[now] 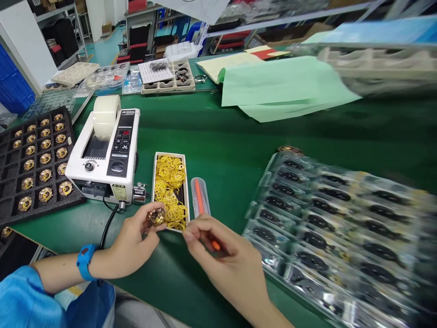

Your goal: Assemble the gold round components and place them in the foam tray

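Observation:
My left hand (138, 237) pinches a small round gold-coloured part (156, 217), resembling a watch movement, between thumb and fingers. It is held over the lower left edge of a white box (153, 182) full of yellow ring-like bands (170, 175). Beside the box's lower right corner is my right hand (221, 255), thumb and forefinger pressed together; what they grip, if anything, is too small to make out. An orange tip (215, 245) shows among its curled fingers. Just beyond that hand lies a clear case (205, 196) with an orange stick (199, 196) in it.
A white tape dispenser (128, 150) stands left of the box, with a metal tally counter (139, 193) by it. A black foam tray (77, 193) of similar gold parts lies far left. Stacked clear blister trays (290, 259) with black parts fill the right. Green paper (273, 86) lies behind.

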Demonstrator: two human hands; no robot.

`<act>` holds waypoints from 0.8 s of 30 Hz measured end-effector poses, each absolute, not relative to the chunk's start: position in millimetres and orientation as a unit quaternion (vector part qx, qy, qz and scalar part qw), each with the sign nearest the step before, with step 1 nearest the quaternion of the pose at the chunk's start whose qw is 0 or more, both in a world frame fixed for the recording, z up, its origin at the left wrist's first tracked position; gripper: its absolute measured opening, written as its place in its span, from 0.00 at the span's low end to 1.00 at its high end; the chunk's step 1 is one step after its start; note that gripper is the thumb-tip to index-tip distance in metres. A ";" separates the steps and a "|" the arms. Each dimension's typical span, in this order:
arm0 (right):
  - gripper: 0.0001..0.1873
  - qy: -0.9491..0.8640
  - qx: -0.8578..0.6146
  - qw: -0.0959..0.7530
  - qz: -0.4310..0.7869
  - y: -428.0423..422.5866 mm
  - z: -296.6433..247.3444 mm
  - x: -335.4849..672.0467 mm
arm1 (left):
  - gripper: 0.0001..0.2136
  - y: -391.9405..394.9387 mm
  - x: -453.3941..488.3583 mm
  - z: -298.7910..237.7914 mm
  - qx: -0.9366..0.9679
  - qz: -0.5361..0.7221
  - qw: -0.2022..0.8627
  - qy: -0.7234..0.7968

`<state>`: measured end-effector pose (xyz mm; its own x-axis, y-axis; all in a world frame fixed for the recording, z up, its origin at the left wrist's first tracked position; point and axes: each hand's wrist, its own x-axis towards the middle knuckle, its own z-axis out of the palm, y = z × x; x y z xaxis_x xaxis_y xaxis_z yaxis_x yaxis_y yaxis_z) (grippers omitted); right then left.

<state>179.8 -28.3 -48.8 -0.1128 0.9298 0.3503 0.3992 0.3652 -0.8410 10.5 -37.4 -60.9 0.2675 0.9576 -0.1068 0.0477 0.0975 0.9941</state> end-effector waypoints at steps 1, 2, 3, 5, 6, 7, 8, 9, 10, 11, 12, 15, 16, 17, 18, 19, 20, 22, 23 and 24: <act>0.11 -0.679 -0.508 0.439 0.296 -25.5 -50.6 182.1 | 0.22 -36.4 10.5 -60.7 0.526 0.407 0.590 0.458; 0.13 -0.675 -0.531 0.414 0.302 -22.8 -53.0 184.2 | 0.21 -35.4 10.5 -59.9 0.510 0.420 0.598 0.454; 0.14 -0.676 -0.550 0.385 0.305 -20.5 -55.5 186.2 | 0.20 -34.4 10.4 -58.7 0.496 0.430 0.605 0.451; 0.16 -0.686 -0.573 0.335 0.299 -18.2 -60.2 190.3 | 0.18 -32.7 9.9 -55.7 0.478 0.441 0.618 0.442; 0.15 -0.692 -0.578 0.319 0.293 -18.0 -61.9 192.9 | 0.18 -32.2 9.4 -54.1 0.470 0.443 0.625 0.439; 0.13 -0.696 -0.581 0.313 0.283 -18.1 -63.1 196.2 | 0.18 -31.8 8.7 -52.6 0.462 0.443 0.631 0.438; 0.11 -0.699 -0.583 0.314 0.269 -17.9 -64.1 200.7 | 0.17 -31.6 7.9 -51.1 0.455 0.442 0.635 0.441; 0.10 -0.703 -0.585 0.319 0.247 -16.5 -64.8 206.9 | 0.16 -31.5 7.0 -49.7 0.448 0.438 0.640 0.445; 0.09 -0.709 -0.590 0.322 0.212 -13.6 -65.5 215.1 | 0.16 -31.7 6.1 -48.4 0.443 0.430 0.646 0.449; 0.09 -0.715 -0.600 0.319 0.166 -8.6 -66.1 225.5 | 0.15 -31.9 5.1 -47.1 0.440 0.420 0.654 0.450; 0.10 -0.717 -0.612 0.311 0.118 -1.6 -66.5 238.3 | 0.15 -32.3 4.3 -45.9 0.440 0.408 0.662 0.448; 0.09 -0.704 -0.659 0.263 0.021 28.6 -66.1 286.5 | 0.15 -33.2 2.6 -42.7 0.450 0.378 0.683 0.433; 0.09 -0.702 -0.668 0.248 0.013 39.5 -65.3 303.4 | 0.15 -33.2 2.3 -42.0 0.453 0.373 0.684 0.432; 0.08 -0.702 -0.673 0.232 0.009 49.4 -64.5 319.2 | 0.16 -33.0 2.0 -41.5 0.455 0.371 0.684 0.433; 0.08 -0.705 -0.675 0.215 0.010 57.7 -63.8 333.1 | 0.16 -32.6 1.8 -41.0 0.457 0.370 0.683 0.435; 0.07 -0.712 -0.674 0.198 0.015 64.1 -63.3 344.8 | 0.16 -32.0 1.6 -40.7 0.458 0.369 0.680 0.437; 0.07 -0.719 -0.670 0.181 0.023 68.3 -63.3 353.9 | 0.15 -31.4 1.2 -40.4 0.461 0.369 0.676 0.440; 0.08 -0.737 -0.658 0.151 0.040 70.4 -65.3 364.8 | 0.15 -30.3 0.5 -39.9 0.465 0.369 0.672 0.444; 0.08 -0.745 -0.650 0.139 0.049 69.1 -67.3 367.1 | 0.15 -30.0 0.1 -39.8 0.466 0.368 0.671 0.445; 0.09 -0.753 -0.643 0.130 0.056 67.0 -69.9 367.8 | 0.14 -30.0 -0.2 -39.7 0.465 0.368 0.671 0.445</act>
<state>367.8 67.0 -69.9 -0.1398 0.9824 0.1239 0.9531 0.1674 -0.2520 -0.2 -30.0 -39.7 0.3336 0.9076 -0.2547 -0.0808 0.2967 0.9515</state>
